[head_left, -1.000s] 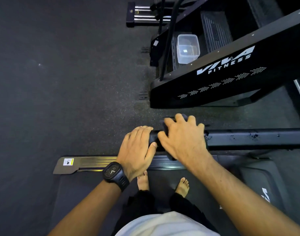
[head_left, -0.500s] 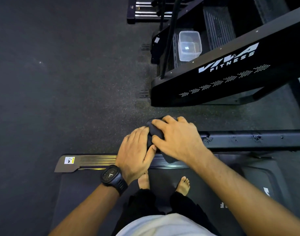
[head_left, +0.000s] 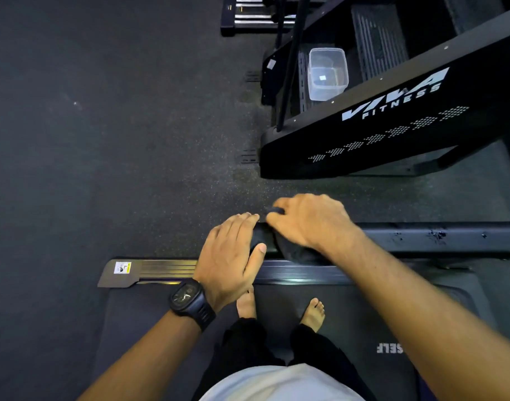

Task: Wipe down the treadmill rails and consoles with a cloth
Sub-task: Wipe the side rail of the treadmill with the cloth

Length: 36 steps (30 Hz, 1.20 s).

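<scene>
Gym floor (head_left: 103,140) same; right hand (head_left: 311,221) nudged cloth (head_left: 294,252) over rail (head_left: 421,235) end.

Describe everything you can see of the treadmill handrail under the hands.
The handrail is a black, flat-topped bar, apparently painted metal, running level from the picture's right edge to its end near the middle. Chipped or scuffed spots mark its top. The right hand grips a dark cloth against its end; the left hand rests on the tip beside it.

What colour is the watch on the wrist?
The watch is black, shown best in the head view.
</scene>
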Each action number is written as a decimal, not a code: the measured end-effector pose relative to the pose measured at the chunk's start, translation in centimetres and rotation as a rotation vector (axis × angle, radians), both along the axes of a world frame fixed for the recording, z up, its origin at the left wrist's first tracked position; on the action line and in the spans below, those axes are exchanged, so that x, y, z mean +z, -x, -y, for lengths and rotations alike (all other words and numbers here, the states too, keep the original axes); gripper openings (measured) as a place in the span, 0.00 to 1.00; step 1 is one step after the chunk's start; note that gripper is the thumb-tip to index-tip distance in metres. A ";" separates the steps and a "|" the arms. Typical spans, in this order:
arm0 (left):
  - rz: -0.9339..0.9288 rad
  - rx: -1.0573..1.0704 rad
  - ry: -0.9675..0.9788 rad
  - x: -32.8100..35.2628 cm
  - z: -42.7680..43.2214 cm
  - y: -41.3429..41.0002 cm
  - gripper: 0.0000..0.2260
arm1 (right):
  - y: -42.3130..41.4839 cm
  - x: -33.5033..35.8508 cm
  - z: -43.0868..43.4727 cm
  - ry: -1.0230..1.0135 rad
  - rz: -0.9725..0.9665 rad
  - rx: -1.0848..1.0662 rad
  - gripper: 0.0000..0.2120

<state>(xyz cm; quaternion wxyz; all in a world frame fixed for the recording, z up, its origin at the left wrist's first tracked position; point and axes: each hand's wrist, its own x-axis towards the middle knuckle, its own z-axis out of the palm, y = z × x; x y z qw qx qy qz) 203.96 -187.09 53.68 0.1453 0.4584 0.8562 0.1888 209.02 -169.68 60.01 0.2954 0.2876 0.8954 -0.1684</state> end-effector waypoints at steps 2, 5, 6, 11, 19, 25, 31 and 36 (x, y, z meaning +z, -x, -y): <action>0.009 -0.001 -0.016 0.2 -0.1 -0.2 0.25 | -1.1 0.2 -1.2 -0.025 0.037 -0.098 0.25; 0.013 0.013 -0.025 0.1 -0.4 -0.4 0.25 | -3.6 1.0 0.6 -0.204 -0.105 0.009 0.25; 0.018 0.019 -0.020 0.0 -0.4 -0.4 0.25 | -3.8 1.0 1.5 -0.202 -0.149 0.073 0.25; 0.009 0.060 -0.002 -0.1 -0.2 -0.5 0.26 | -1.2 -0.3 1.1 -0.043 -0.136 0.102 0.25; -0.013 0.096 0.001 0.1 -0.7 -1.3 0.25 | -4.9 0.2 2.3 -0.236 -0.178 0.065 0.28; -0.066 0.086 -0.002 0.1 -1.4 -1.6 0.24 | -2.0 -0.6 -2.7 -0.023 -0.034 0.010 0.26; -0.075 0.109 0.012 0.3 -1.7 -2.0 0.24 | -6.0 0.5 0.5 -0.231 -0.202 0.093 0.26; -0.077 0.126 0.021 0.4 -2.1 -2.3 0.24 | -1.8 -0.7 -3.5 0.040 -0.021 0.103 0.26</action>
